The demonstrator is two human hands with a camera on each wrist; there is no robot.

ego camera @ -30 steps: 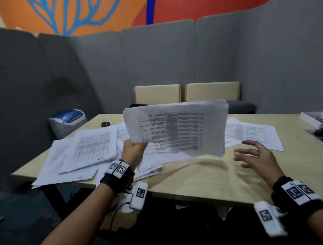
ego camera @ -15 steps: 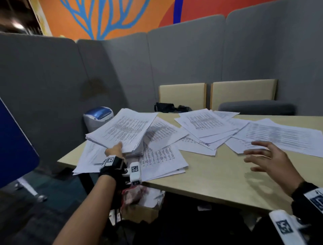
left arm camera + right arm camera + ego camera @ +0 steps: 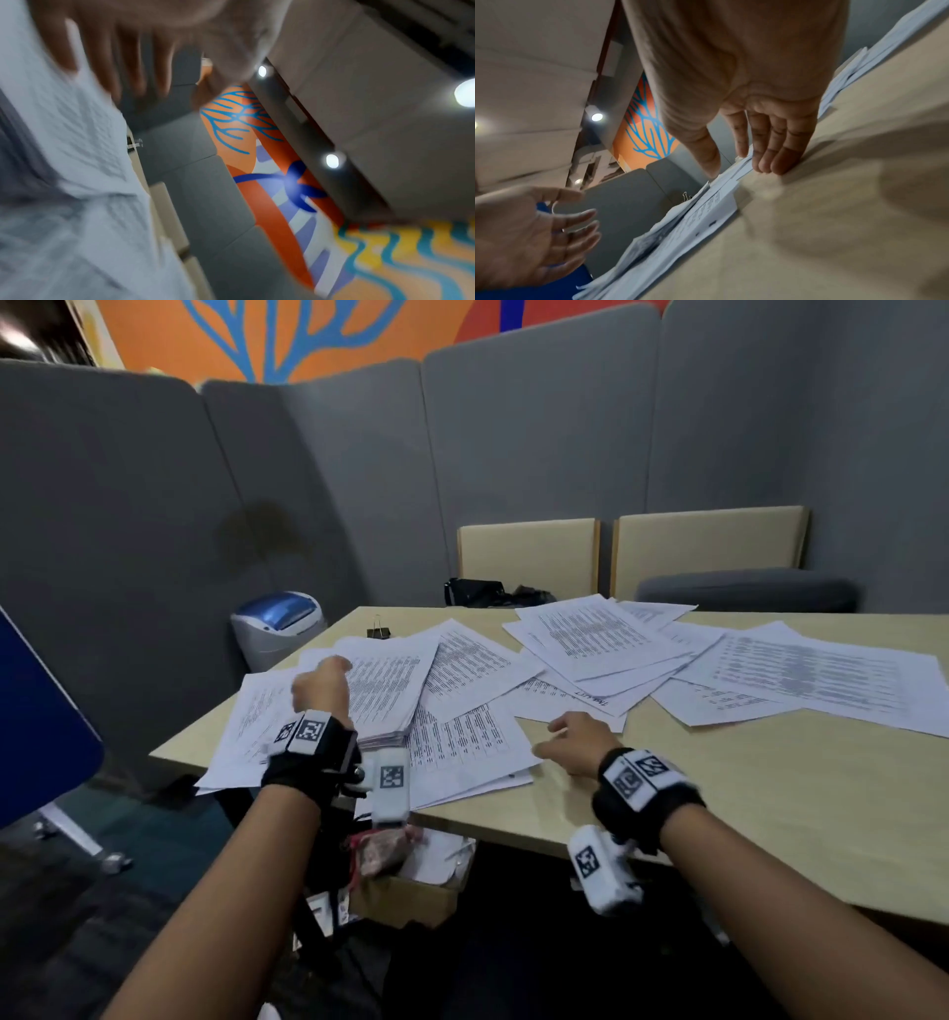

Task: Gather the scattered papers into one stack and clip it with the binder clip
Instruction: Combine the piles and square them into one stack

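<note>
Printed papers point(image 3: 590, 649) lie scattered over the pale wooden bench point(image 3: 770, 788), fanned out from the near left corner to the far right edge, many overlapping. At the left end a thicker stack point(image 3: 390, 680) sits on top of loose sheets. The left hand point(image 3: 323, 683) hovers over that stack; from the right wrist view its grip is wide, fingers spread and relaxed, palm open and holding nothing point(image 3: 526, 239). The left wrist view is too blurred to add more than pale sheets beneath the fingers. The right hand point(image 3: 575, 744) is down at the bench, near the front edge, between the left pile and the middle spread. Its fingers point(image 3: 775, 154) are straight and close together, tips pressing on the bench right at the edge of a sheet, the thumb touching the paper; nothing is grasped. The black binder clip point(image 3: 378, 629) stands on the bench at the far left, just behind the papers, its wire handles up, apart from both hands. A grey and blue bin point(image 3: 277, 624) stands on the floor beyond the left end of the bench, and two beige chair backs point(image 3: 631, 552) face it from the far side.
</note>
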